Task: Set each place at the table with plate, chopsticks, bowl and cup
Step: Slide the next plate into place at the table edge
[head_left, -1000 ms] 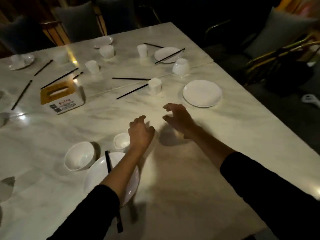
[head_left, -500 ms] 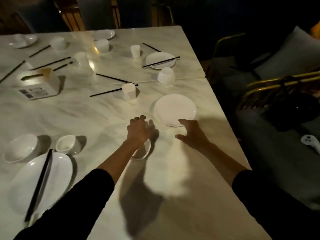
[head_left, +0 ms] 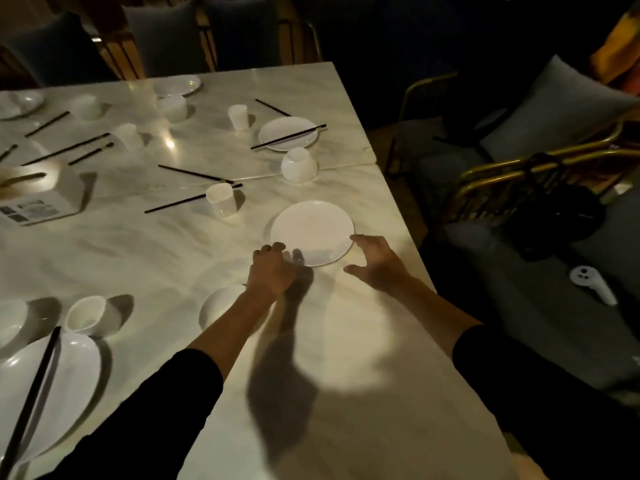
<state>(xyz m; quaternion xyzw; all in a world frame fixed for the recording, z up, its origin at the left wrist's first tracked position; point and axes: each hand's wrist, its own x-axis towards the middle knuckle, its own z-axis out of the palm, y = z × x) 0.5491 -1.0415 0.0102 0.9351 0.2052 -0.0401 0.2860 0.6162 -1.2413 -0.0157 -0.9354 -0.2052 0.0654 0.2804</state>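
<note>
Both hands are at the near side of the white plate (head_left: 311,230), which lies close to the bench's (head_left: 346,341) right edge. I see the left hand (head_left: 272,271) with fingers curled down at the plate's near-left rim; I can't tell whether it actually grips. The right hand (head_left: 375,263) is spread loose, forefinger tip at the right rim. A white bowl (head_left: 218,303) sits partly hidden by the left forearm. A cup (head_left: 221,199) and black chopsticks (head_left: 183,202) lie beyond the plate.
</note>
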